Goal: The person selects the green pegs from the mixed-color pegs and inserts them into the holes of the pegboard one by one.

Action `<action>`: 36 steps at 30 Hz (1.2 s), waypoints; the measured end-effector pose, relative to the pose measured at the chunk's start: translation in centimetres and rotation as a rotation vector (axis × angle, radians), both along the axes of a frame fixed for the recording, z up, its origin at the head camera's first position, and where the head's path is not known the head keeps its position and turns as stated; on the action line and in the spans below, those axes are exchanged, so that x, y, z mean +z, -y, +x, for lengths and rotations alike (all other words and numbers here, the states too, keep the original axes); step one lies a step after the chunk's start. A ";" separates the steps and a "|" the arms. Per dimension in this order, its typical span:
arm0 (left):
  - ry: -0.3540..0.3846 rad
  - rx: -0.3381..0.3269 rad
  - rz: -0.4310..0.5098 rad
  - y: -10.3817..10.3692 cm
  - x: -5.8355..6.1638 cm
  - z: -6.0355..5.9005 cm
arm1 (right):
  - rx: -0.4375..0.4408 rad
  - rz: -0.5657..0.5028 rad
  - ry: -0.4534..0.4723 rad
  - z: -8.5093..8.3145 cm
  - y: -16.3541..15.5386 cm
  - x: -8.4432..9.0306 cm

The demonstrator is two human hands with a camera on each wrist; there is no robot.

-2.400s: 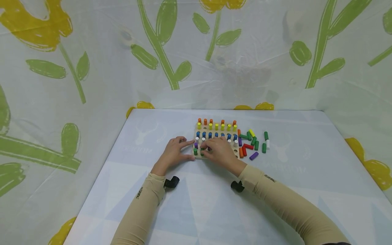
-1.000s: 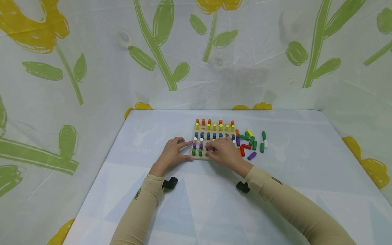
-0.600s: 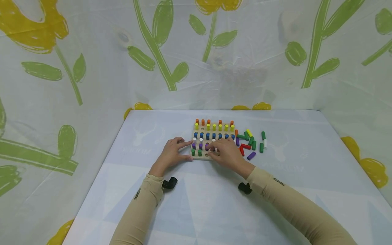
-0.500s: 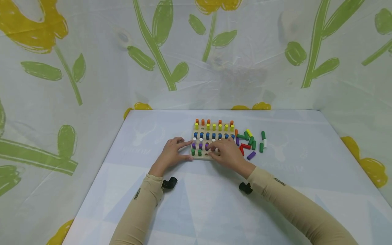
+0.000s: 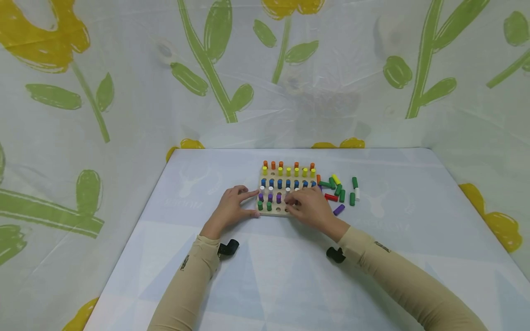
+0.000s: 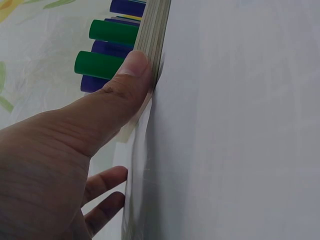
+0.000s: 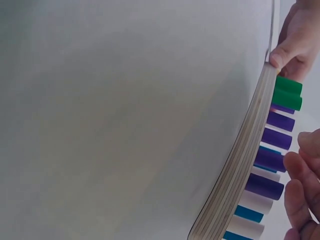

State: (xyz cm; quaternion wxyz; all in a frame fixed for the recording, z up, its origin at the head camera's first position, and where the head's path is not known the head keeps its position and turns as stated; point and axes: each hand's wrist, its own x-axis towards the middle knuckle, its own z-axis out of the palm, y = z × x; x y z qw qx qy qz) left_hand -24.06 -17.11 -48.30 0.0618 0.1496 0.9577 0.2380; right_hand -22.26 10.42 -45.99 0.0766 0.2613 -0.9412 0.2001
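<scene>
Grip of the right hand (image 5: 310,209): placed over the pegboard (image 5: 269,213), thumb and forefinger slightly apart, forefinger tip just at the free end of a purple peg (image 7: 270,160); firm pinch or mere touch, cannot tell. Target peg seated upright in the second row from the near edge, long axis square to the board face, just under the fingertips. Nearer hand: right. Left hand (image 5: 233,205) at the opposite side, thumb on the near left corner, forefinger extended to the left edge; by judgement, bracing. Same row, left of the grip: three purple pegs (image 5: 270,197), upright. Nearest row: two green pegs (image 5: 260,206) at the left end, then an unfilled hole (image 5: 278,209). Loose pegs (image 5: 342,196) on the surface (image 5: 256,276), right of the board.
</scene>
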 end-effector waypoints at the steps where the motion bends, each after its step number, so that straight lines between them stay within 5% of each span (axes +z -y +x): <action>1: 0.000 -0.001 0.002 0.0 0.0 0.0 | -0.003 0.000 0.002 0.0 -0.1 -0.1; 36: 0.020 0.010 -0.004 0.1 -0.2 -0.1 | -0.031 -0.033 0.041 0.3 -3.1 -0.4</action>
